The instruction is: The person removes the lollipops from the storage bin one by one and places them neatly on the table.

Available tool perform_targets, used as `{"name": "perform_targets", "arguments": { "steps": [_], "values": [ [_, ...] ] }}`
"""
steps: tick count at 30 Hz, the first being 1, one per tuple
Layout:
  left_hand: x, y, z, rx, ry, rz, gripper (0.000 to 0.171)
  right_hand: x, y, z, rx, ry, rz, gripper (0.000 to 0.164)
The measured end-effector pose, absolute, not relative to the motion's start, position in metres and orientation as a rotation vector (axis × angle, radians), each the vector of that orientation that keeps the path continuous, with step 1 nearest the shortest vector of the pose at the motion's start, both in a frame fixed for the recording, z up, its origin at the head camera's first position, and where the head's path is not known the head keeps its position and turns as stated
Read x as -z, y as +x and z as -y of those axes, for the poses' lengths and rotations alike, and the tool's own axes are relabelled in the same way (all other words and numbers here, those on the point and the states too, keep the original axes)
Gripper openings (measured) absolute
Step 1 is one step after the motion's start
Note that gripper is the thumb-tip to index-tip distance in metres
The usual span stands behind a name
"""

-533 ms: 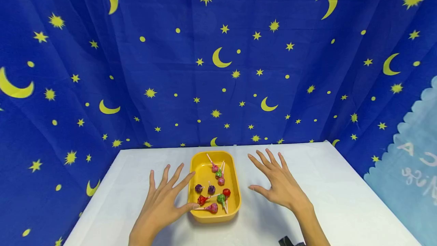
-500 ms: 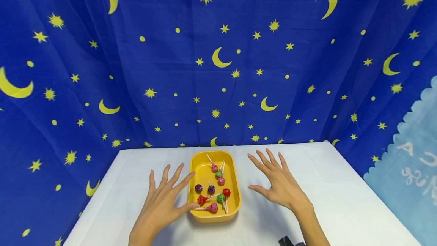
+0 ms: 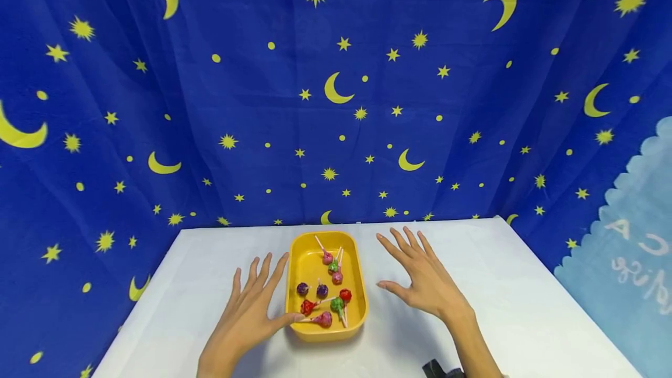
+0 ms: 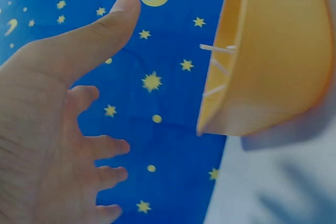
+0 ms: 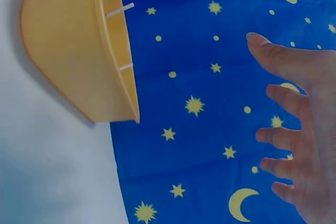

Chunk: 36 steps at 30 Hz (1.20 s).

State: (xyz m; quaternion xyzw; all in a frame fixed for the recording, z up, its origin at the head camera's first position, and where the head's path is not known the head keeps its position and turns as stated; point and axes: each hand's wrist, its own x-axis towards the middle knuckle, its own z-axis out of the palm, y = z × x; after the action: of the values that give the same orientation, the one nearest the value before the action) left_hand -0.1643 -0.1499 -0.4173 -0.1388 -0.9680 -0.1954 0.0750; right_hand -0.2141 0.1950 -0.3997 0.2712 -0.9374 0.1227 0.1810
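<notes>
A yellow plastic tray (image 3: 310,334) sits on the white table, with several wrapped lollipops lying loose inside. Among them are a pink lollipop (image 3: 325,319) and a red lollipop (image 3: 307,307) at the near end, a green lollipop (image 3: 337,304), and a purple lollipop (image 3: 322,291) near the middle. My left hand (image 3: 247,314) hovers at the tray's left side, fingers spread, its thumb overlapping the near-left rim in the head view. To the right of the tray, my right hand (image 3: 427,279) is held apart from it, fingers spread too. Neither hand holds anything. White sticks (image 4: 215,48) poke above the rim in the left wrist view.
The white table (image 3: 525,308) reaches back to a blue curtain (image 3: 262,104) printed with yellow moons and stars. At the right hangs a light blue cloth (image 3: 630,220) with white lettering. A black strap-like object (image 3: 441,370) shows beside the right wrist.
The head view has shifted slightly, so the tray and curtain appear a little further left. Both hands keep their spread pose, the left index finger having moved slightly. The lollipops lie as before.
</notes>
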Motion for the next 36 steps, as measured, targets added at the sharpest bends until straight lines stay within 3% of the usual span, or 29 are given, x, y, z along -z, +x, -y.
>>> {"name": "perform_targets", "arguments": {
  "steps": [9,19,28,36],
  "values": [
    [0.436,-0.172,0.152,0.984,-0.386,3.026,0.098,0.398,-0.228,-0.176,-0.337,0.871,2.621,0.079],
    [0.445,-0.175,0.149,1.000,-0.421,3.118,0.094,0.402,-0.243,-0.150,-0.378,0.992,2.625,0.073],
    [0.447,-0.179,0.146,0.939,-0.481,3.076,0.091,0.406,-0.260,-0.129,-0.586,1.086,2.751,0.053],
    [0.447,-0.177,0.143,0.986,-0.496,3.088,0.089,0.412,-0.255,-0.102,-0.579,1.441,2.786,0.028]
  ]
}}
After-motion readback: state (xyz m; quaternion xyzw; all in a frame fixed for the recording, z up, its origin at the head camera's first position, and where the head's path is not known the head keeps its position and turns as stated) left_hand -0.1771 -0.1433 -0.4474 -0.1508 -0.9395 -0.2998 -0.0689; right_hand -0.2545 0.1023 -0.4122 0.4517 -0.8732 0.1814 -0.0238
